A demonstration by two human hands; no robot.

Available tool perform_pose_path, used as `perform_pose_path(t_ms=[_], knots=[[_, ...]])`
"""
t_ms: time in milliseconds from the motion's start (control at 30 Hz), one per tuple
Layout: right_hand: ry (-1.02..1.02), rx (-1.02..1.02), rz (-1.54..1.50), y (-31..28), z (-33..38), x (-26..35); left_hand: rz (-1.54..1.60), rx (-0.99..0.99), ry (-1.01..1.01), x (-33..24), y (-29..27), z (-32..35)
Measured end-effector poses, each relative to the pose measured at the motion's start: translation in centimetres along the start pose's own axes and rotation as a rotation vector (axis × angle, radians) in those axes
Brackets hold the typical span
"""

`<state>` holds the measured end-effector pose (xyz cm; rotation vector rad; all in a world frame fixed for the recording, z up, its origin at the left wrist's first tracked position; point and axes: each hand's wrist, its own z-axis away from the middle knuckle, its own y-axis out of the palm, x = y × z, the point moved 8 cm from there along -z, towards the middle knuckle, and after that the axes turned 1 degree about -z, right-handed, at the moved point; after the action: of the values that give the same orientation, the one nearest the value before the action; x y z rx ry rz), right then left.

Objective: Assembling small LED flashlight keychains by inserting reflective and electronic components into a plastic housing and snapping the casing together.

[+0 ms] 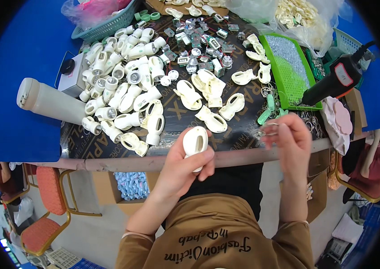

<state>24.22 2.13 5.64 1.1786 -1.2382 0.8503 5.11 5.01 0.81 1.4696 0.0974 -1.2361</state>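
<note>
A white flashlight casing (195, 144) with a long oval slot is gripped in my left hand (182, 163), the thumb laid across its lower part. Off to the right, my right hand (291, 136) is closed in a pinch on a metal ring (268, 129), blurred by motion. That hand hovers over the table's near edge, beside green plastic pieces (264, 117) and a pile of metal rings (313, 124). Several cream casing halves (212, 119) lie just beyond my left hand, their hollow sides showing on some.
White flashlights (131, 96) are heaped at the left beside a white tumbler (48, 99). Small circuit boards with wires (196, 42) lie at the back. A green tray of tiny screws (288, 62) sits at the right, next to a black electric screwdriver (340, 76).
</note>
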Motion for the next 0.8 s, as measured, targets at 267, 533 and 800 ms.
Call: perform_pose_path(t_ms=[267,533,800], knots=[[0.059,0.036,-0.212,4.6,-0.5,-1.9,0.162,-0.088,0.100,0.3,0.5,-1.1],[0.114,0.049,-0.326,5.5,0.2,-2.6,0.152,-0.071,0.127,0.4,0.7,-1.0],[0.128,0.011,-0.382,5.4,0.8,-3.8,0.088,-0.127,0.155,0.1,0.2,-0.7]])
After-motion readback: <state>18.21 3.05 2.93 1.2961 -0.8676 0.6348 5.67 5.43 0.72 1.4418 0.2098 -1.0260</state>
